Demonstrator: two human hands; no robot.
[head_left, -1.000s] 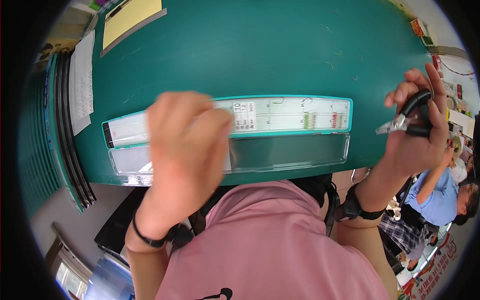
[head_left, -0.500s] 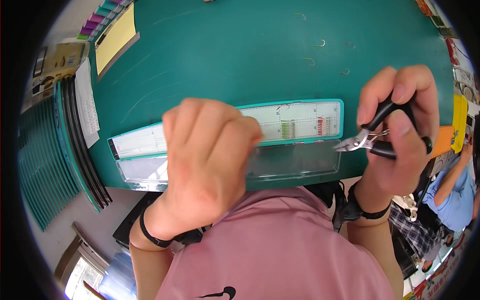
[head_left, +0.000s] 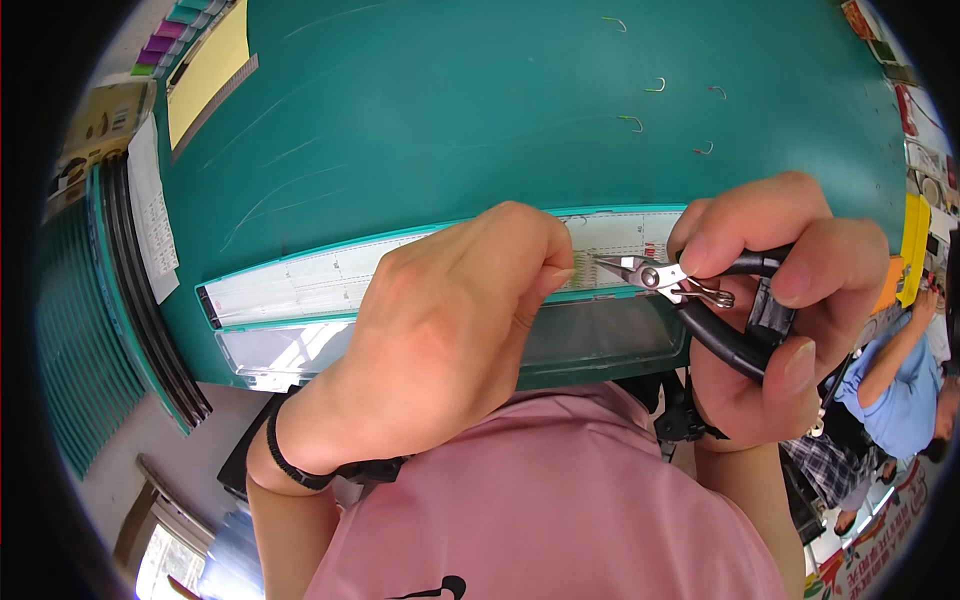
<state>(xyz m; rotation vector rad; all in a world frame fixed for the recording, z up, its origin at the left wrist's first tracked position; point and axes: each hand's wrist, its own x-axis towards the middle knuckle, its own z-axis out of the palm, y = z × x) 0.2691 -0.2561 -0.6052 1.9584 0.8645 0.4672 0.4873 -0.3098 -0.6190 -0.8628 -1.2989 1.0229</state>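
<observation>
My right hand (head_left: 800,290) grips a pair of small pliers (head_left: 735,340) with black handles and a metal spring. Their pointed metal jaws reach over a long teal-rimmed fishing-hook case (head_left: 320,282). Beside the tips is a row of green hooks (head_left: 585,268) in the case; a red group (head_left: 650,250) lies farther right, partly behind the jaws. My left hand (head_left: 440,330) is closed in a pinch just left of the tips, covering the middle of the case. Whatever sits between its fingertips is hidden. The clear lid (head_left: 600,335) lies folded open on the near side.
Several loose hooks lie on the green tabletop, one hook (head_left: 657,85) among them. Yellow paper (head_left: 210,70) with a ruler lies far left, near a white sheet (head_left: 152,215) and ridged teal racks (head_left: 90,320). A person in blue (head_left: 900,370) sits at the right.
My right hand has brought the pliers left, their tips now over the case's hooks. My left hand has shifted right toward them, its fingers pinched close to the tips.
</observation>
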